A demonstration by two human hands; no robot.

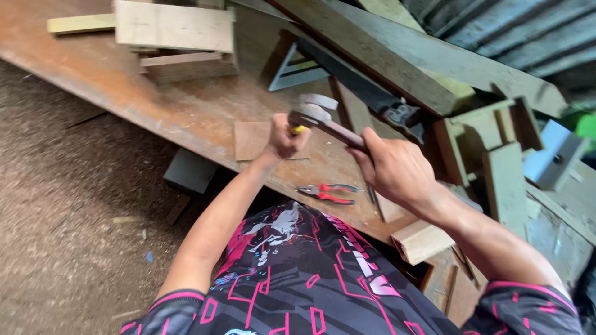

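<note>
Evidently, a hammer (323, 123) was gripped by its dark handle in the right hand (392, 169), fingers wrapped tight around the shaft, so that the blurred metal head stood up and to the left of that hand, just above the left hand (285, 139). The left hand was closed into a loose fist, with something small and yellow (298, 129) pinched in it directly beneath the hammer head; what it was could not be told. Both hands were held over a worn wooden workbench (186, 111). Red-handled pliers (327, 193) were lying on the bench near the person's body, below the hands, and a thin square board (251, 140) was lying just left of the fist.
</note>
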